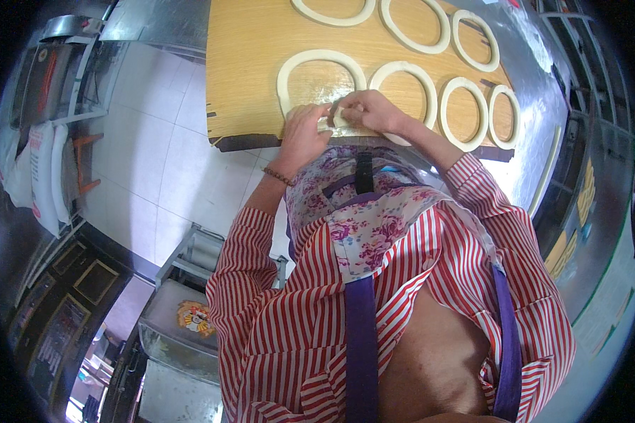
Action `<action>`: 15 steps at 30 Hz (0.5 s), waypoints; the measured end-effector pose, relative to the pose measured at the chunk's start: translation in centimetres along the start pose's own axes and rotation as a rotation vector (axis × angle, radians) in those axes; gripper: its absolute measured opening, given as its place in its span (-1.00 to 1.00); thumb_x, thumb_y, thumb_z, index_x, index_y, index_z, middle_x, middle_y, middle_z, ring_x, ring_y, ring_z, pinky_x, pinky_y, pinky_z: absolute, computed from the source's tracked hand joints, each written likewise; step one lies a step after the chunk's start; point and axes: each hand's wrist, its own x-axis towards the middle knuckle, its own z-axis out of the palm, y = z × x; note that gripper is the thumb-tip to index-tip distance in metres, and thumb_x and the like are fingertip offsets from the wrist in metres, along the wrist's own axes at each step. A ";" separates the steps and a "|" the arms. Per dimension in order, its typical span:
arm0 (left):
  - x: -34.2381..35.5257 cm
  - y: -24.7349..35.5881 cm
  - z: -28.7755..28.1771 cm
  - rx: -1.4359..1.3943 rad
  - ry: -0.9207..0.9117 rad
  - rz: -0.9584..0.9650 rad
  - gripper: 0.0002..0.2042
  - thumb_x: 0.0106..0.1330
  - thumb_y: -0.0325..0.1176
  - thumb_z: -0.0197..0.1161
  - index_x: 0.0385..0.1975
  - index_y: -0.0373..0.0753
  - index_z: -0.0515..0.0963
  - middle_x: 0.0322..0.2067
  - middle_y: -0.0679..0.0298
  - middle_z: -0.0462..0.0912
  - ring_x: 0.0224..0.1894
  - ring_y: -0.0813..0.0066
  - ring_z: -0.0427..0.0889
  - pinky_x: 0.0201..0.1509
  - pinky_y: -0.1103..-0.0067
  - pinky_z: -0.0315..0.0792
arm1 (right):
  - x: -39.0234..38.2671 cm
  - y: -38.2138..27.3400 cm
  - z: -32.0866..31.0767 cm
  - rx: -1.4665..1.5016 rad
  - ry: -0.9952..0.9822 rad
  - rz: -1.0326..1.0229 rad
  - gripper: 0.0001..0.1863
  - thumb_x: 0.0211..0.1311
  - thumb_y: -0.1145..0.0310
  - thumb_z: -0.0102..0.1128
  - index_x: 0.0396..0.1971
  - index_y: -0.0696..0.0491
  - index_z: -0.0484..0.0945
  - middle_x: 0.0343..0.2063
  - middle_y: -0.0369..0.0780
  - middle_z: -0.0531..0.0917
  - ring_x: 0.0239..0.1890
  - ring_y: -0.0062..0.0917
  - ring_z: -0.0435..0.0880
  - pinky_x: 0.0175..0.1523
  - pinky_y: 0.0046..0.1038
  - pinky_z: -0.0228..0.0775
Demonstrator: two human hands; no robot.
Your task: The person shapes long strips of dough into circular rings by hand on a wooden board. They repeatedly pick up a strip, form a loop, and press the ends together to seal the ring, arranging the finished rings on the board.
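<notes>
Several pale dough rings lie on a wooden board, one of them a large dough ring (283, 77) at the board's near edge. My left hand (305, 131) is closed over the near left part of this ring, fingers curled inward. Facing it, my right hand (369, 111) pinches the dough at the near side, where a short end shows between the hands. The fingers hide most of that join. Just right of my right hand lies another dough ring (427, 81), partly covered by the wrist.
Further dough rings (463, 113) rest to the right and along the far side of the wooden board (243, 77). A metal table (536, 127) extends beyond its right edge. White sacks (42, 176) stand at the left, and a metal-framed cart (183, 296) is behind on the left.
</notes>
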 end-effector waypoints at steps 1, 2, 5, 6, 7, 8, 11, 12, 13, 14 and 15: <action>-0.1 -0.3 -0.2 0.023 -0.024 0.019 -0.55 0.09 -0.52 0.33 0.06 -0.29 0.53 -0.23 0.11 0.64 -0.06 0.09 0.59 0.12 0.30 0.40 | 0.0 0.2 0.6 -0.182 0.055 -0.130 -0.80 0.16 0.39 0.22 -0.25 0.11 0.69 -0.42 -0.13 0.71 -0.32 -0.34 0.69 -0.13 -0.30 0.49; -0.2 -0.6 -0.4 0.045 -0.049 0.040 -0.54 0.09 -0.52 0.32 0.08 -0.29 0.52 -0.21 0.11 0.64 -0.04 0.07 0.57 0.13 0.27 0.38 | -0.1 0.7 1.4 -0.363 0.112 -0.259 -0.81 0.13 0.39 0.21 -0.27 0.10 0.68 -0.42 -0.14 0.69 -0.30 -0.29 0.68 -0.11 -0.25 0.47; -0.2 -1.6 -0.8 0.079 -0.123 0.073 -0.56 0.10 -0.51 0.29 0.06 -0.29 0.53 -0.21 0.08 0.63 -0.04 0.05 0.56 0.10 0.24 0.37 | -0.8 1.5 3.6 -0.616 0.269 -0.425 -0.82 0.04 0.39 0.21 -0.31 0.04 0.64 -0.39 -0.19 0.64 -0.21 -0.23 0.64 -0.03 -0.20 0.37; -0.1 -1.8 -0.8 0.086 -0.146 0.078 -0.58 0.11 -0.51 0.27 0.04 -0.29 0.54 -0.21 0.07 0.62 -0.05 0.05 0.56 0.07 0.23 0.38 | -1.1 1.5 4.1 -0.651 0.320 -0.445 -0.81 0.01 0.38 0.22 -0.32 0.02 0.63 -0.37 -0.21 0.62 -0.18 -0.23 0.62 0.00 -0.19 0.33; 0.0 -2.0 -0.7 0.082 -0.129 0.066 -0.61 0.12 -0.49 0.27 0.01 -0.29 0.55 -0.21 0.07 0.62 -0.06 0.04 0.56 0.06 0.23 0.38 | -1.3 1.5 4.3 -0.670 0.321 -0.426 -0.78 0.02 0.39 0.24 -0.27 -0.01 0.63 -0.31 -0.23 0.61 -0.11 -0.32 0.58 0.07 -0.24 0.25; 0.2 -1.9 -0.6 0.074 -0.113 0.055 -0.64 0.14 -0.48 0.27 -0.01 -0.29 0.57 -0.22 0.07 0.62 -0.06 0.04 0.56 0.05 0.24 0.39 | -1.4 1.6 4.4 -0.651 0.351 -0.434 -0.79 0.02 0.40 0.25 -0.27 -0.01 0.63 -0.31 -0.24 0.61 -0.11 -0.32 0.58 0.06 -0.24 0.26; 0.5 -1.8 0.0 0.118 -0.071 0.073 -0.73 0.16 -0.44 0.26 -0.12 -0.29 0.60 -0.26 0.07 0.62 -0.11 0.02 0.56 0.01 0.25 0.40 | -1.7 2.3 4.8 -0.595 0.430 -0.446 -0.80 0.03 0.39 0.28 -0.28 -0.03 0.63 -0.31 -0.24 0.62 -0.12 -0.33 0.58 0.05 -0.24 0.26; 0.6 -1.9 0.2 0.144 -0.058 0.090 -0.76 0.17 -0.43 0.27 -0.16 -0.29 0.62 -0.28 0.07 0.62 -0.14 0.01 0.56 -0.01 0.25 0.40 | -1.8 2.3 5.0 -0.577 0.450 -0.443 -0.81 0.03 0.38 0.29 -0.28 -0.03 0.64 -0.31 -0.25 0.62 -0.12 -0.35 0.58 0.05 -0.24 0.26; 0.6 -2.0 0.2 0.162 -0.064 0.100 -0.79 0.17 -0.42 0.27 -0.20 -0.29 0.62 -0.30 0.08 0.62 -0.15 0.01 0.56 -0.03 0.24 0.40 | -1.8 2.4 5.1 -0.558 0.469 -0.440 -0.81 0.04 0.37 0.30 -0.28 -0.04 0.64 -0.30 -0.26 0.62 -0.12 -0.36 0.58 0.05 -0.24 0.25; 0.8 -2.1 0.3 0.180 -0.071 0.112 -0.82 0.17 -0.42 0.28 -0.24 -0.29 0.63 -0.32 0.08 0.62 -0.17 0.00 0.56 -0.04 0.24 0.40 | -1.7 2.6 5.3 -0.523 0.485 -0.435 -0.83 0.04 0.36 0.31 -0.31 -0.04 0.65 -0.33 -0.25 0.63 -0.15 -0.36 0.59 0.04 -0.24 0.26; 0.9 -2.2 0.3 0.198 -0.078 0.124 -0.84 0.17 -0.41 0.29 -0.28 -0.29 0.63 -0.33 0.09 0.62 -0.19 0.00 0.56 -0.06 0.24 0.40 | -1.5 2.9 5.3 -0.487 0.501 -0.430 -0.85 0.04 0.34 0.33 -0.34 -0.03 0.66 -0.35 -0.25 0.64 -0.18 -0.35 0.60 0.03 -0.23 0.27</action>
